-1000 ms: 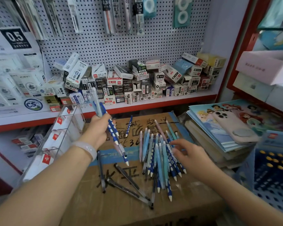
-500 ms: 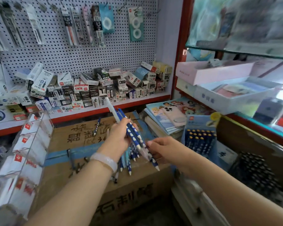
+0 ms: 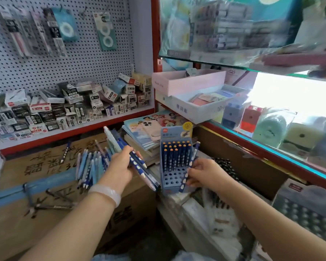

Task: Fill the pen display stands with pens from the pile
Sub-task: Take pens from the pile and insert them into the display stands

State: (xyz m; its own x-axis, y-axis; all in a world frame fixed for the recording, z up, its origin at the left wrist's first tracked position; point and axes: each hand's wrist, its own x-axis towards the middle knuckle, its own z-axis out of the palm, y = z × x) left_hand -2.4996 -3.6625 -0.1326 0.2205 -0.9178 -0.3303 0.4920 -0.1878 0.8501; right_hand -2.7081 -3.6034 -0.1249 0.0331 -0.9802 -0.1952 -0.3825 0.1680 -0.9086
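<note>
Pens, dark blue with white dots: a bundle is gripped in the left hand, fingers curled round the barrels, long axes running from upper left down to lower right, tips pointing toward the stand. A white bracelet sits on that wrist.

Right hand pinches a single pen between thumb and fingertips. Pen is near upright, slightly tilted, tip down, lying against the front of the blue display stand. Whether the tip is already in a hole cannot be told.

Stand: back rows hold dark blue pens with orange caps; front rows show open holes. It stands just right of the left hand and directly before the right hand, so the right hand is the nearer one. Judgement: the step in hand is seating this one pen; the move turns on bringing its axis in line with an open front hole, then pushing down.

Farther left, the remaining pile lies fanned on a cardboard box, a few dark pens loose nearer the viewer. Behind the stand, a stack of picture books with a phone on top. Farthest: a shelf of small boxes under a pegboard. Task looks partly done.
</note>
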